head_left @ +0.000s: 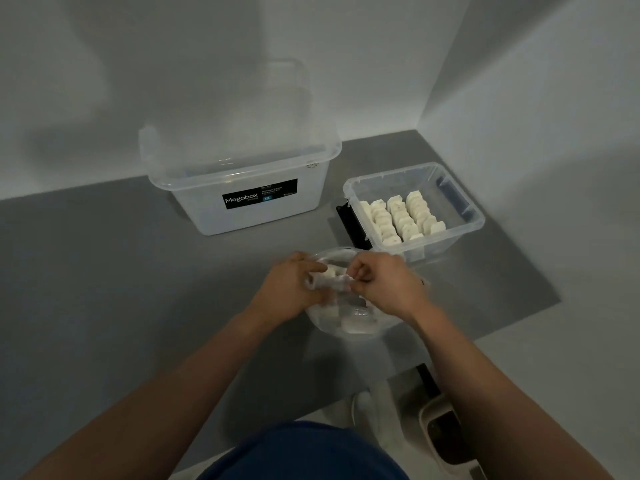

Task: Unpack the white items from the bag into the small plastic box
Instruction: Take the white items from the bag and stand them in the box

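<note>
A clear plastic bag [349, 322] lies on the grey table in front of me with several white items [333, 271] inside. My left hand [294, 289] grips the bag's rolled rim on the left. My right hand [384, 285] pinches the rim on the right, close to the left hand. The small clear plastic box [464, 233] stands behind and to the right of the bag. Rows of white items [398, 216] fill its left part, standing side by side.
A large clear Megabox storage box [242, 202] stands at the back left against the wall. A black lid or panel [349, 220] leans at the small box's left side. Walls close the corner behind and to the right. The table edge runs near my body.
</note>
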